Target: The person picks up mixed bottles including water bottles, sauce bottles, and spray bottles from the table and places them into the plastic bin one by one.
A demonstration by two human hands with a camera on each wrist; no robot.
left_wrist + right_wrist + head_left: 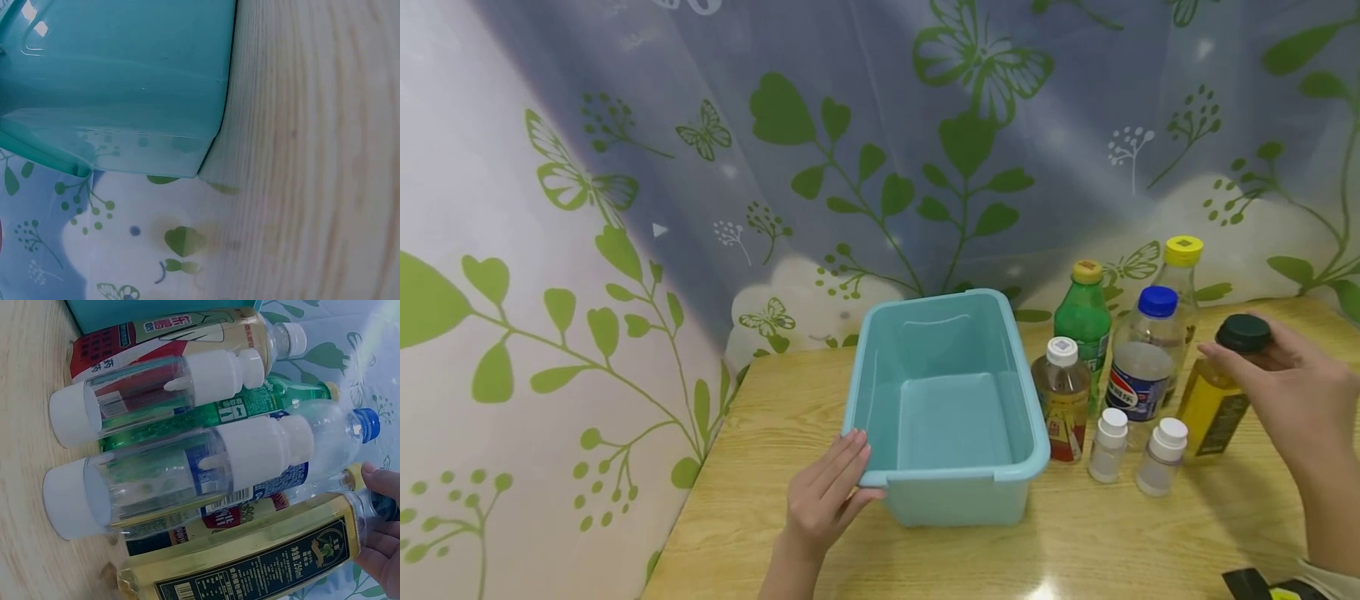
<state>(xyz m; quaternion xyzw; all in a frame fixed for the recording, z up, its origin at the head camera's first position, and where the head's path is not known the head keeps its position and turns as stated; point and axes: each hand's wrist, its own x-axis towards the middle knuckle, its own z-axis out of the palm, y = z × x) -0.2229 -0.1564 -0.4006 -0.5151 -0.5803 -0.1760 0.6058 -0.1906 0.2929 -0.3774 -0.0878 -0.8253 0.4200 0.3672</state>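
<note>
The left hand (826,493) and right hand (1296,387) are both bare, as are the forearms (1333,517) in view, while below the right hand come the edge of a pale sleeve (1330,578) and, just beside it, an angular black piece (1246,585) with a yellow-green patch (1285,594), partly cut off.

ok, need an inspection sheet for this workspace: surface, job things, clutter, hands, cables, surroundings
Surface: wood-grain table, glare at front.
Job things: teal bin, upright; dark-capped bottle.
Clutter: green bottle, blue-capped bottle, yellow-capped bottle, red-labelled bottle, two small white-capped bottles, all right of the teal bin; cut-off dark item at bottom right, unidentified.
Hands: left hand touches the teal bin's near-left rim corner; right hand grips the dark-capped bottle near its cap.
Cables: nothing seen.
Surroundings: leaf-and-butterfly fabric behind and at left.
</note>
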